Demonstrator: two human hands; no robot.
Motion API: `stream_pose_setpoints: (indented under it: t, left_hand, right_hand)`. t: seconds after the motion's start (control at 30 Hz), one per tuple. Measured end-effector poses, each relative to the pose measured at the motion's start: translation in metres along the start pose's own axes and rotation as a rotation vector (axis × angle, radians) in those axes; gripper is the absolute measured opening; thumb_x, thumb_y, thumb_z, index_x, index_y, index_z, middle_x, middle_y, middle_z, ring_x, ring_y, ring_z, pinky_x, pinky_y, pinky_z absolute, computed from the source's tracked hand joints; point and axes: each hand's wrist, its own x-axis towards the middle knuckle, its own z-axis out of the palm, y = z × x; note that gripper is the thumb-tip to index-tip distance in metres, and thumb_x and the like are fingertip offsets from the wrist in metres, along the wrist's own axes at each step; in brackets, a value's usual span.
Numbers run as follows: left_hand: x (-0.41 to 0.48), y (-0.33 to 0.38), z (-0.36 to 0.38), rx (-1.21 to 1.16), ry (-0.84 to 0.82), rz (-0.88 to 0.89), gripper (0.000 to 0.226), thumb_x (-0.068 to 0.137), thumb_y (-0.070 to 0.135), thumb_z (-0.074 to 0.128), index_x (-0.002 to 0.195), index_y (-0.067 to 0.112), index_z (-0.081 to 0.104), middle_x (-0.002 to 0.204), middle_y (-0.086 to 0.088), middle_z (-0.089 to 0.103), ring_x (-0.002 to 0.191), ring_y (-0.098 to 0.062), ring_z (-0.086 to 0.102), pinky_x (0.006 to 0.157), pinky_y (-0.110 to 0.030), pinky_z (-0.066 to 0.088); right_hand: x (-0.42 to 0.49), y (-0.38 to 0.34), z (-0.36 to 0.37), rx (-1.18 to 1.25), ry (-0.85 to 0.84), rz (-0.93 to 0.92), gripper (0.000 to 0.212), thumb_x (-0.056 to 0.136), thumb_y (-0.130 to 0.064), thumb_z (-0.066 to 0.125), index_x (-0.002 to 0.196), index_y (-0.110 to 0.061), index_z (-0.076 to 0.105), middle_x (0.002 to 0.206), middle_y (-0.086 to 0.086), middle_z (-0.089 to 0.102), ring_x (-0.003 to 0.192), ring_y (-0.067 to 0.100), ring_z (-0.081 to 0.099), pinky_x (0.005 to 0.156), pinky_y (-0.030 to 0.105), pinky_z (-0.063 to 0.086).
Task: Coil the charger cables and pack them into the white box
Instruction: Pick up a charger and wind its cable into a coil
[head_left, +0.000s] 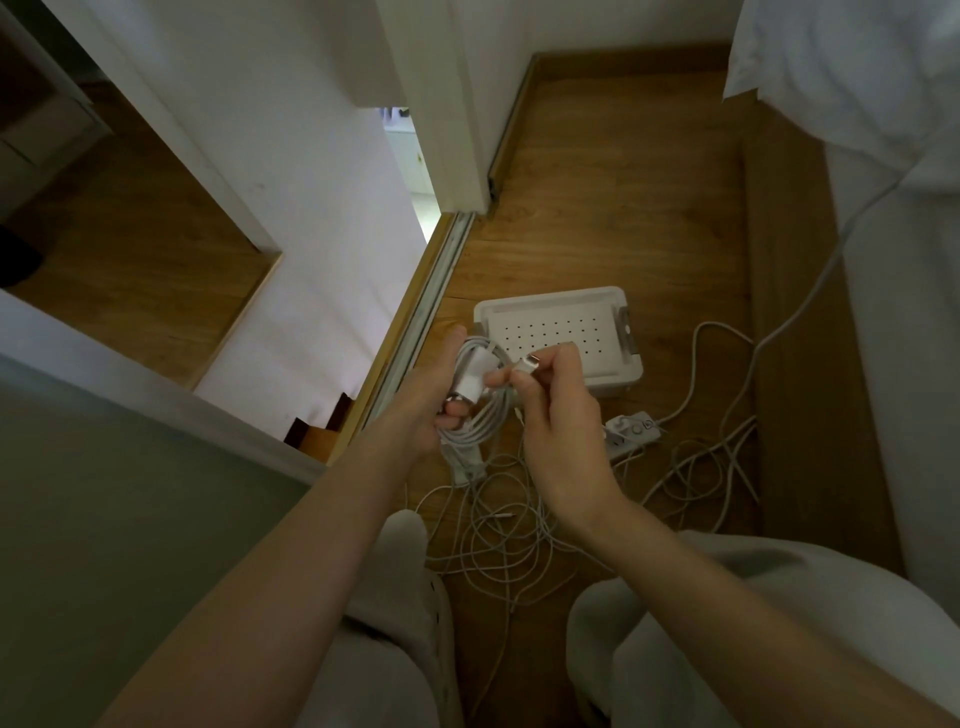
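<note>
My left hand (426, 410) grips a coiled white charger cable (480, 415) in several loops, with a white plug block on top of the coil. My right hand (561, 431) pinches that cable's free connector end (527, 362) between thumb and fingers, just right of the coil. Both hands hover above the wooden floor. Behind them lies the white box (558, 332), its perforated lid closed and a grey latch on its right side. A tangle of loose white cables (498, 540) lies on the floor below my hands.
A white power strip (631, 428) lies right of my hands, its cord running up toward white bedding (857, 67) at the right. More loose cable (711, 467) spreads beside it. A sliding-door track (431, 291) and white wall stand to the left. My knees fill the bottom.
</note>
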Motion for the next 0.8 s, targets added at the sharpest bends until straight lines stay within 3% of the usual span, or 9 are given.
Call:
stream_pose_setpoints:
  t: [0.07, 0.17, 0.27, 0.4, 0.53, 0.63, 0.73, 0.8]
  left_hand:
    - [0.003, -0.002, -0.005, 0.051, 0.103, 0.027, 0.049, 0.090, 0.058, 0.044, 0.082, 0.011, 0.057, 0.043, 0.002, 0.043, 0.031, -0.005, 0.033, 0.028, -0.015, 0.023]
    - [0.006, -0.007, -0.010, 0.065, 0.224, 0.028, 0.049, 0.088, 0.057, 0.049, 0.082, 0.009, 0.055, 0.039, 0.003, 0.042, 0.030, -0.005, 0.032, 0.030, -0.015, 0.024]
    - [0.011, -0.008, -0.014, -0.025, 0.248, 0.019, 0.047, 0.088, 0.055, 0.051, 0.081, 0.008, 0.054, 0.042, 0.002, 0.043, 0.029, -0.004, 0.032, 0.028, -0.013, 0.022]
    - [0.017, -0.004, -0.018, -0.212, 0.067, -0.003, 0.047, 0.092, 0.056, 0.042, 0.099, 0.010, 0.051, 0.056, 0.000, 0.044, 0.029, -0.002, 0.032, 0.024, -0.012, 0.021]
    - [0.010, 0.005, -0.017, -0.382, -0.049, -0.004, 0.042, 0.095, 0.052, 0.036, 0.087, 0.013, 0.051, 0.065, -0.002, 0.045, 0.026, -0.002, 0.031, 0.022, -0.011, 0.019]
    - [0.003, 0.009, -0.010, -0.455, -0.170, -0.022, 0.046, 0.094, 0.053, 0.036, 0.089, 0.012, 0.053, 0.057, -0.001, 0.056, 0.026, -0.002, 0.033, 0.022, -0.010, 0.020]
    - [-0.005, 0.010, -0.002, -0.458, -0.245, -0.013, 0.049, 0.094, 0.054, 0.034, 0.088, 0.011, 0.056, 0.054, 0.000, 0.058, 0.026, -0.003, 0.035, 0.023, -0.008, 0.019]
    - [-0.009, 0.011, 0.002, -0.452, -0.264, -0.004, 0.048, 0.093, 0.054, 0.035, 0.087, 0.011, 0.057, 0.052, 0.000, 0.057, 0.026, -0.004, 0.036, 0.025, -0.007, 0.018]
  right_hand:
    - [-0.005, -0.009, -0.002, 0.032, -0.018, -0.082, 0.024, 0.098, -0.010, 0.039, 0.084, -0.028, 0.035, 0.088, 0.010, 0.064, 0.062, 0.005, 0.054, 0.051, 0.017, 0.042]
    - [-0.008, -0.017, -0.008, 0.106, -0.013, -0.157, 0.022, 0.098, -0.009, 0.036, 0.085, -0.027, 0.037, 0.072, -0.002, 0.054, 0.066, 0.014, 0.055, 0.064, 0.031, 0.052]
    - [-0.010, -0.020, -0.011, 0.101, 0.003, -0.198, 0.021, 0.097, -0.009, 0.038, 0.086, -0.027, 0.039, 0.069, -0.011, 0.046, 0.059, 0.002, 0.047, 0.053, 0.018, 0.043]
    - [-0.003, -0.018, -0.020, -0.018, 0.058, -0.196, 0.008, 0.097, -0.013, 0.040, 0.091, -0.017, 0.044, 0.069, -0.013, 0.045, 0.059, -0.002, 0.048, 0.051, 0.014, 0.039]
    - [0.020, -0.004, -0.038, -0.217, 0.124, -0.002, 0.014, 0.100, -0.015, 0.038, 0.092, -0.015, 0.050, 0.071, -0.008, 0.049, 0.056, -0.001, 0.046, 0.051, 0.006, 0.037]
    - [0.035, 0.013, -0.046, -0.296, 0.081, 0.265, 0.029, 0.102, -0.015, 0.029, 0.113, -0.008, 0.056, 0.087, -0.005, 0.055, 0.071, 0.003, 0.046, 0.052, -0.001, 0.036]
    - [0.039, 0.018, -0.045, -0.186, -0.010, 0.455, 0.031, 0.101, -0.012, 0.032, 0.128, -0.010, 0.046, 0.097, -0.006, 0.062, 0.063, 0.001, 0.047, 0.042, 0.007, 0.038]
    - [0.036, 0.018, -0.040, -0.142, -0.091, 0.498, 0.027, 0.099, -0.015, 0.040, 0.124, -0.010, 0.049, 0.084, -0.009, 0.065, 0.053, -0.001, 0.045, 0.041, 0.011, 0.035]
